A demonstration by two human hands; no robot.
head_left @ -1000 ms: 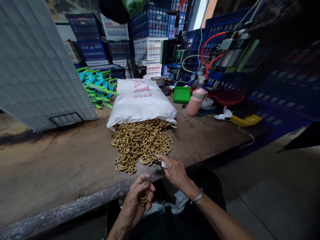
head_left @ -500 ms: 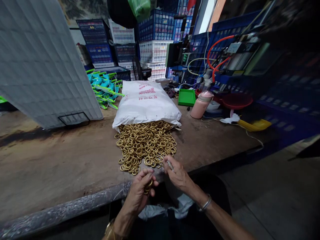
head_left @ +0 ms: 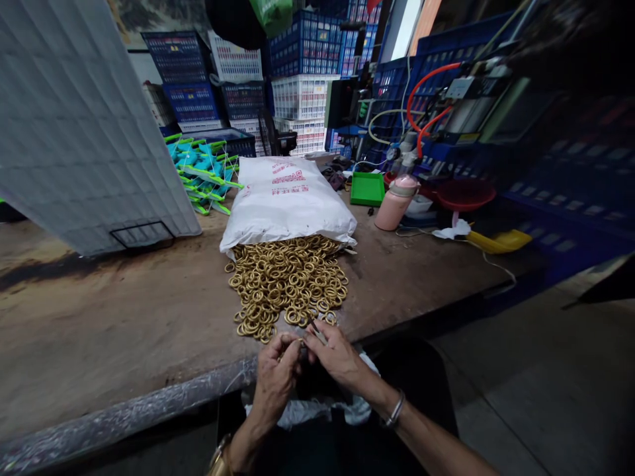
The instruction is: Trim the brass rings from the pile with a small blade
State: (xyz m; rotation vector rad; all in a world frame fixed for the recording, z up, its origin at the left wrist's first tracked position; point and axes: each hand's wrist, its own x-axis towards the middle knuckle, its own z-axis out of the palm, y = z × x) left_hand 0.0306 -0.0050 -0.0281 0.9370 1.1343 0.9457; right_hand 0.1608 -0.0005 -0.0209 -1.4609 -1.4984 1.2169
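Close together at the table's front edge, my two hands meet fingertip to fingertip. My left hand (head_left: pixel 276 375) is closed, pinching a brass-coloured ring (head_left: pixel 301 342) that is mostly covered by the fingers. In my right hand (head_left: pixel 343 362), fingers wrap round a slim metal hand tool (head_left: pixel 318 332) with a dark tip pointing up and away; its exact kind is unclear. Its fingertips touch or nearly touch the ring. Just beyond the hands lies a heap of brass-coloured rings (head_left: pixel 288 281), spilling from the mouth of a white sack (head_left: pixel 292 211) with red print.
A green tray (head_left: pixel 367 190), a pink bottle (head_left: pixel 395 203) and a yellow scoop-like piece (head_left: pixel 499 242) are on the table's right. A tall pale padded panel (head_left: pixel 94 132) stands at left, near green-and-turquoise items (head_left: pixel 203 172). Stacked crates (head_left: pixel 302 96) fill the back.
My right hand has moved left with the tool, up to my left hand. The left fingers have shifted, and the rings seen in that palm are now mostly hidden. The view has shifted slightly.
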